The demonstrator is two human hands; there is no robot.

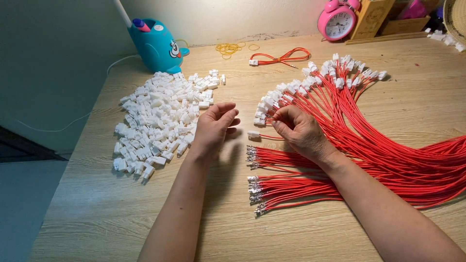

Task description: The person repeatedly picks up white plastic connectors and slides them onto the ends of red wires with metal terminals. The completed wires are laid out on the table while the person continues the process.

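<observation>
My left hand (214, 127) hovers at the right edge of a heap of small white plastic connector housings (158, 121). Its fingers are loosely curled and apart, and I see nothing in them. My right hand (300, 132) rests on a big fan of red wires (383, 145), with thumb and fingers pinched together on a red wire near the row of white connectors (264, 112). One wire fitted with a white connector (253, 134) lies between the two hands. Bare metal-tipped wire ends (255, 189) lie below my right hand.
On the wooden table (97, 213), a teal cartoon-shaped holder (156, 46) stands at the back left. Yellow rubber bands (229, 48) and a tied red wire bundle (281, 57) lie behind. A pink alarm clock (338, 22) and wooden boxes (373, 17) stand at the back right. The table's edge runs along the left.
</observation>
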